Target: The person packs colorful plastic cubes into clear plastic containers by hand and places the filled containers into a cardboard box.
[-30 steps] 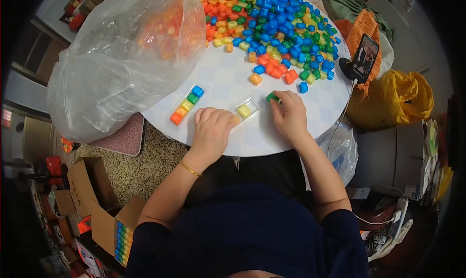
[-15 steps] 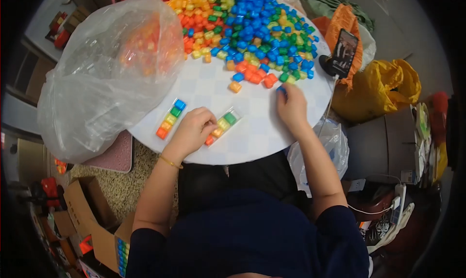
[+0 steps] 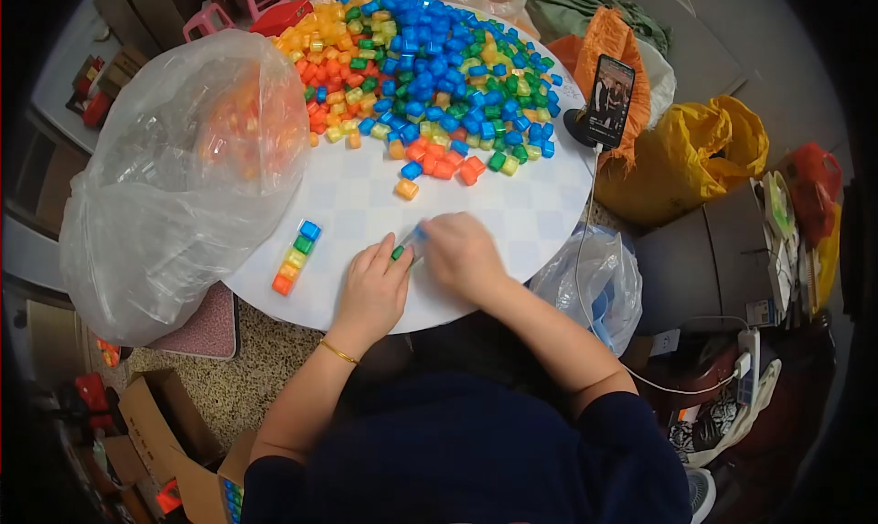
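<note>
My left hand [image 3: 375, 286] lies over a narrow clear tray, its fingers closed along the side and covering most of it. One green cube [image 3: 397, 252] shows beyond the fingertips. At the tray's far end my right hand [image 3: 465, 254], smeared by motion, pinches a blue cube [image 3: 421, 232]. To the left, apart from both hands, a second clear tray [image 3: 296, 259] holds a row of blue, green, yellow, orange and red cubes. A large heap of coloured translucent cubes [image 3: 439, 76] covers the table's far side, with a loose orange cube [image 3: 406, 188] at its near edge.
A big clear plastic bag [image 3: 174, 176] with orange-red pieces overlaps the left of the round table [image 3: 521, 218]. At the right edge a phone [image 3: 608, 103] stands on a holder, its cable hanging down. Cardboard boxes [image 3: 169, 419] stand on the floor at left.
My right hand has come left and nearer with the blue cube, from the table's right side to the tray's end. My left hand now covers more of the tray. The view has shifted.
</note>
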Demonstrator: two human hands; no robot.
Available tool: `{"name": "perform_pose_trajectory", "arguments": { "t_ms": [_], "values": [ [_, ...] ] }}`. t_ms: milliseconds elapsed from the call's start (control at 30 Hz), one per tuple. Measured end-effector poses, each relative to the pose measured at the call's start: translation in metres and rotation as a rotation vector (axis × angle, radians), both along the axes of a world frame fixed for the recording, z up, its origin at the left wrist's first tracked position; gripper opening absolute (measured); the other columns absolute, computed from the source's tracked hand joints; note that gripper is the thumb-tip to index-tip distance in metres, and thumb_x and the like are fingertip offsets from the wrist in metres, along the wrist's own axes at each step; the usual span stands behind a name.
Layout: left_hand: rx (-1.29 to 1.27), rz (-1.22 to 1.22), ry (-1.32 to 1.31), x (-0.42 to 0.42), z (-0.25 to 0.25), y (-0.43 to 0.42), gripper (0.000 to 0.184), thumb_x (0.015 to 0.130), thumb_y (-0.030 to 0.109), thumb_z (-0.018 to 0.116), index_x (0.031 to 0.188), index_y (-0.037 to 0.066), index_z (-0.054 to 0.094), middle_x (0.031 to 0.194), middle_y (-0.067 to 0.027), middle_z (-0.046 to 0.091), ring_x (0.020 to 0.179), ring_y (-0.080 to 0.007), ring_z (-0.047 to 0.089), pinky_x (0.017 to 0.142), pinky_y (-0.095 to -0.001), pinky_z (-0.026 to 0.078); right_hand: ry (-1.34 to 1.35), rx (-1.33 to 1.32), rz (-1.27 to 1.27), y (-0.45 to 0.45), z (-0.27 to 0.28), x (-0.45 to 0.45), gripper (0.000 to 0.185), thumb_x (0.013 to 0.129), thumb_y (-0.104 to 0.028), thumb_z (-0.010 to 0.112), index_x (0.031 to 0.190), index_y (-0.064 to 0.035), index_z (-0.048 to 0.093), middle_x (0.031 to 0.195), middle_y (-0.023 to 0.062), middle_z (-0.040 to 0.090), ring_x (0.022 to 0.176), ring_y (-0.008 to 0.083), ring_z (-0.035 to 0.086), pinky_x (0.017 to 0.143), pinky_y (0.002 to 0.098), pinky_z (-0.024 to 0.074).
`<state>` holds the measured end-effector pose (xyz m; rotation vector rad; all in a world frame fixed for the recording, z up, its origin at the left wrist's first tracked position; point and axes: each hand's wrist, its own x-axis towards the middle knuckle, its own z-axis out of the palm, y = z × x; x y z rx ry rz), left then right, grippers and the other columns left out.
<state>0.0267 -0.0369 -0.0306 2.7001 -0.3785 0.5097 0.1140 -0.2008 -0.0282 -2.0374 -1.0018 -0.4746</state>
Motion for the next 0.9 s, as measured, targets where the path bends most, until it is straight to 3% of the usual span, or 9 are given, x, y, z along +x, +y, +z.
{"name": "perform_pose_trajectory", "arguments": {
  "t_ms": [167, 267, 333, 367, 467, 633, 767, 833, 900],
  "values": [
    [-0.081, 0.046, -0.056, -0.007, 0.006, 0.001, 0.038, 0.075, 0.011, 0.066, 0.110, 0.002, 0.056, 0.117, -0.0184, 0.055, 0.105, -0.0335, 0.051, 0.091, -0.0435, 0.041, -0.023, -0.124, 0.060, 0.006, -0.002, -0.013, 0.025, 0.074, -0.009, 0.065, 0.099, -0.0027, 0.063, 0.094, 0.0108, 0.059, 0.089, 0.0285, 0.055, 0.076, 0.0373, 0.0426],
    [-0.104, 0.080, 0.014, -0.011, 0.023, 0.006, 0.040, 0.073, 0.009, 0.067, 0.109, 0.002, 0.054, 0.111, -0.0181, 0.055, 0.101, -0.0352, 0.052, 0.088, -0.0440, 0.042, 0.029, -0.132, 0.080, -0.003, 0.012, -0.014, 0.027, 0.078, -0.017, 0.065, 0.101, -0.0035, 0.064, 0.100, 0.0106, 0.057, 0.096, 0.0269, 0.052, 0.080, 0.0409, 0.0389],
    [-0.162, 0.153, 0.048, -0.016, 0.029, 0.021, 0.042, 0.072, 0.005, 0.066, 0.111, 0.002, 0.052, 0.106, -0.0175, 0.054, 0.099, -0.0363, 0.051, 0.087, -0.0440, 0.042, 0.154, -0.147, 0.105, -0.009, 0.016, -0.008, 0.037, 0.081, -0.023, 0.063, 0.113, -0.0039, 0.061, 0.121, 0.0136, 0.053, 0.112, 0.0295, 0.048, 0.093, 0.0485, 0.0333],
    [-0.160, 0.156, 0.051, -0.017, 0.029, 0.024, 0.042, 0.072, 0.005, 0.066, 0.111, 0.002, 0.052, 0.106, -0.0175, 0.054, 0.099, -0.0363, 0.051, 0.087, -0.0440, 0.042, 0.157, -0.146, 0.108, -0.004, 0.015, -0.010, 0.037, 0.081, -0.023, 0.063, 0.113, -0.0039, 0.061, 0.121, 0.0136, 0.053, 0.112, 0.0295, 0.048, 0.093, 0.0485, 0.0333],
    [-0.164, 0.112, 0.071, -0.019, 0.025, 0.028, 0.047, 0.070, 0.004, 0.066, 0.115, 0.003, 0.051, 0.107, -0.0173, 0.053, 0.099, -0.0363, 0.050, 0.088, -0.0446, 0.042, -0.029, -0.456, 0.247, 0.023, 0.004, -0.020, 0.057, 0.089, -0.038, 0.055, 0.134, -0.0056, 0.044, 0.144, 0.0144, 0.037, 0.132, 0.0310, 0.035, 0.105, 0.0615, 0.0194],
    [-0.169, 0.163, 0.107, -0.029, 0.027, 0.034, 0.051, 0.070, 0.007, 0.067, 0.118, 0.002, 0.050, 0.107, -0.0175, 0.053, 0.100, -0.0363, 0.051, 0.090, -0.0436, 0.041, 0.054, -0.371, 0.235, 0.024, 0.002, -0.015, 0.056, 0.090, -0.037, 0.052, 0.135, -0.0053, 0.042, 0.142, 0.0161, 0.038, 0.133, 0.0318, 0.035, 0.105, 0.0619, 0.0191],
    [-0.241, 0.374, 0.093, -0.039, 0.048, 0.081, 0.050, 0.073, 0.008, 0.066, 0.119, 0.001, 0.050, 0.113, -0.0174, 0.052, 0.105, -0.0356, 0.049, 0.091, -0.0432, 0.040, 0.253, -0.305, 0.146, 0.030, 0.023, 0.049, 0.053, 0.087, -0.031, 0.055, 0.132, -0.0033, 0.046, 0.144, 0.0197, 0.035, 0.136, 0.0326, 0.031, 0.108, 0.0611, 0.0154],
    [-0.218, 0.475, 0.108, -0.041, 0.055, 0.093, 0.051, 0.074, 0.010, 0.067, 0.121, 0.000, 0.049, 0.113, -0.0177, 0.052, 0.106, -0.0355, 0.049, 0.091, -0.0432, 0.040, 0.143, -0.403, 0.065, 0.050, 0.022, 0.074, 0.049, 0.086, -0.030, 0.055, 0.128, -0.0041, 0.048, 0.142, 0.0204, 0.037, 0.135, 0.0334, 0.032, 0.107, 0.0612, 0.0162],
    [0.090, 0.440, 0.102, -0.039, 0.050, 0.101, 0.062, 0.073, 0.016, 0.069, 0.127, -0.001, 0.044, 0.111, -0.0197, 0.053, 0.104, -0.0366, 0.050, 0.091, -0.0441, 0.041, 0.028, -0.491, -0.020, 0.068, 0.008, 0.101, 0.045, 0.085, -0.028, 0.055, 0.123, -0.0049, 0.051, 0.140, 0.0212, 0.039, 0.134, 0.0342, 0.033, 0.107, 0.0612, 0.0169]
  ]
}}
